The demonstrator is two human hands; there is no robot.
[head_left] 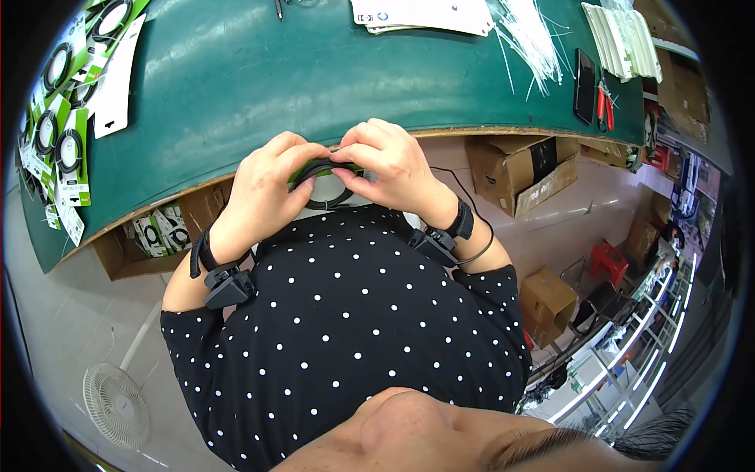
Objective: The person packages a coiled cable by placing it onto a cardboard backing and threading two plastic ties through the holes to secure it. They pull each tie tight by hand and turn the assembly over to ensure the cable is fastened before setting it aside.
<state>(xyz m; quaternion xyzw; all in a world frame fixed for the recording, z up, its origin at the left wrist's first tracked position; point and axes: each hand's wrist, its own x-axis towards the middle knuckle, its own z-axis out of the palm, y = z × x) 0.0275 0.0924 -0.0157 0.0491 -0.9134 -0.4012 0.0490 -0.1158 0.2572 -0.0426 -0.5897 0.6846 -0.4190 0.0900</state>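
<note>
Nearest you, in front of your polka-dot top [354,291], your left hand [271,175] and right hand [393,165] pinch a coiled black cable [318,167] between thumbs and fingers, at the near edge of the green table [236,79]. Farther out, to your left, lie carded cables [69,149] in an overlapping spread; to your right, red-handled pliers [604,106] beside a black phone [584,86]. Toward the far side lie loose white cable ties [528,39] and, near them, stacked white cards [421,16].
</note>
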